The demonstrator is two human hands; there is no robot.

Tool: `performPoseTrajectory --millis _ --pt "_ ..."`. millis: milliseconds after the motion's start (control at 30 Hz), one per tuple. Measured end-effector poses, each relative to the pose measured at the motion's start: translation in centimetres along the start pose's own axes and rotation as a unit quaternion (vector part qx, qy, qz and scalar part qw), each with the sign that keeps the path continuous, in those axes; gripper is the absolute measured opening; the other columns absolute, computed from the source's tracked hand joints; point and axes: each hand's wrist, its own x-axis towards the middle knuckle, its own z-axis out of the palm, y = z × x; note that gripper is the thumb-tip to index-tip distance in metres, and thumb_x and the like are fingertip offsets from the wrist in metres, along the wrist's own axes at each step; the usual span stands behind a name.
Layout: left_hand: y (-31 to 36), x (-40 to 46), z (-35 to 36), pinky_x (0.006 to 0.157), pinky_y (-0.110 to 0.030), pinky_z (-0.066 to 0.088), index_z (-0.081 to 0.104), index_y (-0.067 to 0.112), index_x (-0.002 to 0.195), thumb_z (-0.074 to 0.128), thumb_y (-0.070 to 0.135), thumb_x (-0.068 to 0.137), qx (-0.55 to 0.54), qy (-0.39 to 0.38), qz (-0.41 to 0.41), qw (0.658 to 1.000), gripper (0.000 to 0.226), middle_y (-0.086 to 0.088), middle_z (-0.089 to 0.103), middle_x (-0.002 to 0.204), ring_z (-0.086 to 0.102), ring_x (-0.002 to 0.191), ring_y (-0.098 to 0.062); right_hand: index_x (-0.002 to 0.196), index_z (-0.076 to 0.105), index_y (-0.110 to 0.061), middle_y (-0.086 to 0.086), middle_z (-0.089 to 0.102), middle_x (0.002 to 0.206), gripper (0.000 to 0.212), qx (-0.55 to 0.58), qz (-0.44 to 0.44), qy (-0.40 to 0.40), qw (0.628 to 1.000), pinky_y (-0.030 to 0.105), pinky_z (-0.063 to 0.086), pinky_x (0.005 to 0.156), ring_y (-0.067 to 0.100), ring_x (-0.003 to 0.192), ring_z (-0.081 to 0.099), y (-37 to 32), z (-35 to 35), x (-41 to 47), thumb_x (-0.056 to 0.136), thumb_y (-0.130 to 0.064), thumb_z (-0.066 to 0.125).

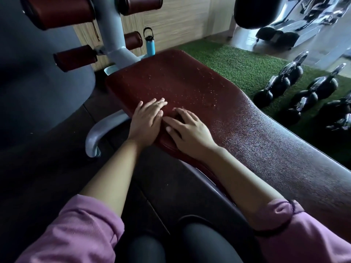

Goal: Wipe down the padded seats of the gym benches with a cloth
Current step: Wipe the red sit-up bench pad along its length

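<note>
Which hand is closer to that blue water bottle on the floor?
The left hand. It lies flat on the near edge of the red padded seat, on the side toward the blue bottle. The right hand rests beside it, farther from the bottle.

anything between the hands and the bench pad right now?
Nothing visible. The left hand and right hand both lie directly on the red bench pad at its near edge. No cloth shows under either hand; droplets dot the pad beyond the fingers.
</note>
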Motion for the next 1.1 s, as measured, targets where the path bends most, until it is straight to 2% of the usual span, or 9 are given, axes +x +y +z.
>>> performPoseTrajectory --millis 133,200,333,467,567,700,867,967,1100 --pt "-0.2 0.1 0.3 0.116 -0.033 0.007 0.051 0.019 0.135 0.026 0.028 0.094 -0.003 0.010 -0.006 1.000 0.048 0.006 0.046 0.145 0.033 0.138 -0.013 0.124 0.065 -0.029 0.008 0.052 0.138 0.032 0.028 -0.120 -0.002 0.992 0.035 0.039 0.110 0.024 0.132 0.046 0.9 -0.7 -3.4 0.097 -0.036 0.050" --pt "-0.3 0.1 0.5 0.116 -0.033 0.008 0.051 0.019 0.134 0.028 0.026 0.094 0.009 0.012 -0.005 1.000 0.047 0.007 0.046 0.144 0.033 0.138 -0.013 0.126 0.062 -0.034 0.003 0.048 0.142 0.032 0.035 -0.135 -0.024 0.990 0.031 0.038 0.110 0.017 0.135 0.042 2.4 -1.9 -4.4 0.097 -0.039 0.050" --pt "-0.4 0.1 0.7 0.116 -0.032 0.008 0.051 0.020 0.134 0.029 0.026 0.095 0.013 0.018 -0.002 1.000 0.045 0.007 0.046 0.144 0.033 0.138 -0.012 0.128 0.058 -0.040 -0.004 0.047 0.142 0.036 0.025 -0.087 -0.035 0.995 0.031 0.041 0.107 0.011 0.132 0.044 4.7 -3.3 -3.4 0.096 -0.047 0.044" --pt "-0.4 0.0 0.6 0.116 -0.033 0.009 0.053 0.018 0.133 0.030 0.026 0.095 0.004 0.028 0.004 1.000 0.045 0.005 0.048 0.143 0.035 0.137 -0.014 0.128 0.057 -0.042 0.003 0.048 0.140 0.045 0.006 -0.005 -0.015 1.000 0.037 0.042 0.106 0.021 0.130 0.046 5.1 -2.2 0.0 0.092 -0.055 0.034" --pt "-0.3 0.0 0.4 0.115 -0.033 0.010 0.054 0.016 0.132 0.021 0.035 0.095 -0.022 0.032 0.000 0.999 0.052 0.003 0.050 0.141 0.037 0.136 -0.015 0.127 0.061 -0.036 0.011 0.051 0.138 0.046 -0.015 0.008 -0.013 1.000 0.039 0.043 0.105 0.029 0.128 0.047 3.1 -0.6 2.1 0.093 -0.053 0.035" --pt "-0.4 0.0 0.1 0.115 -0.030 0.009 0.055 0.015 0.130 0.019 0.037 0.094 -0.053 0.033 -0.001 0.998 0.056 0.002 0.051 0.140 0.037 0.136 -0.015 0.122 0.065 -0.028 0.013 0.055 0.133 0.037 0.008 -0.071 -0.003 0.997 0.042 0.049 0.099 0.031 0.125 0.051 0.8 0.4 0.6 0.095 -0.042 0.045" --pt "-0.4 -0.2 0.5 0.115 -0.028 0.010 0.057 0.016 0.127 0.027 0.027 0.095 -0.048 0.044 -0.005 0.998 0.045 0.003 0.052 0.139 0.039 0.134 -0.014 0.127 0.063 -0.030 0.004 0.048 0.143 0.033 0.039 -0.167 -0.048 0.984 0.031 0.036 0.112 0.017 0.134 0.043 3.8 -2.7 -3.0 0.098 -0.037 0.049" --pt "-0.2 -0.2 0.5 0.116 -0.030 0.010 0.057 0.016 0.128 0.027 0.027 0.095 -0.048 0.044 -0.006 0.998 0.045 0.003 0.052 0.140 0.038 0.135 -0.013 0.128 0.060 -0.033 0.001 0.048 0.142 0.037 0.028 -0.119 -0.051 0.991 0.029 0.035 0.112 0.015 0.132 0.045 6.1 -3.7 -2.1 0.096 -0.042 0.045" --pt "-0.1 -0.3 0.1 0.117 -0.032 0.010 0.055 0.015 0.130 0.028 0.024 0.096 -0.047 0.038 -0.006 0.998 0.044 0.002 0.050 0.141 0.036 0.136 -0.014 0.128 0.060 -0.035 0.006 0.052 0.138 0.045 0.003 -0.037 -0.018 0.999 0.033 0.038 0.109 0.024 0.128 0.049 5.9 -2.0 1.5 0.093 -0.051 0.036"
